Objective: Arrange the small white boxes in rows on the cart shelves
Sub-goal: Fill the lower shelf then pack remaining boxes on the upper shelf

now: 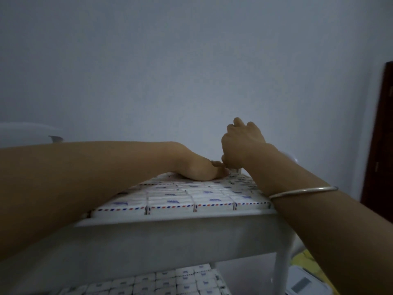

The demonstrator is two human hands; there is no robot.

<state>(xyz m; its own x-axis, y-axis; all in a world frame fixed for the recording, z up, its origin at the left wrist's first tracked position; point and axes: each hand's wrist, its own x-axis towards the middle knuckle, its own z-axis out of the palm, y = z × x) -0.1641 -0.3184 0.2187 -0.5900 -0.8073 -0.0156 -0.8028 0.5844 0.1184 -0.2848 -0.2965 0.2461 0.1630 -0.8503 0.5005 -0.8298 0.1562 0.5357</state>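
**Two hands meet at the far side of a full top shelf**

The pale wall [170, 60] fills the upper half. Below it stands the white cart [148, 243], cut off at the lower edge. Its top shelf [170, 219] carries the small white boxes [170, 200] in tight rows. More of them lie lower in the cart at 6 o'clock, rather blurred.

The left hand [200, 169] rests with its edge on the far boxes. Its fingers are mostly hidden, so I cannot tell if they grip. The right hand [240, 145], at 1 o'clock from it, has curled fingers pointing down. Whether they pinch a box is hidden. A thin bangle [304, 191] sits on the right forearm.
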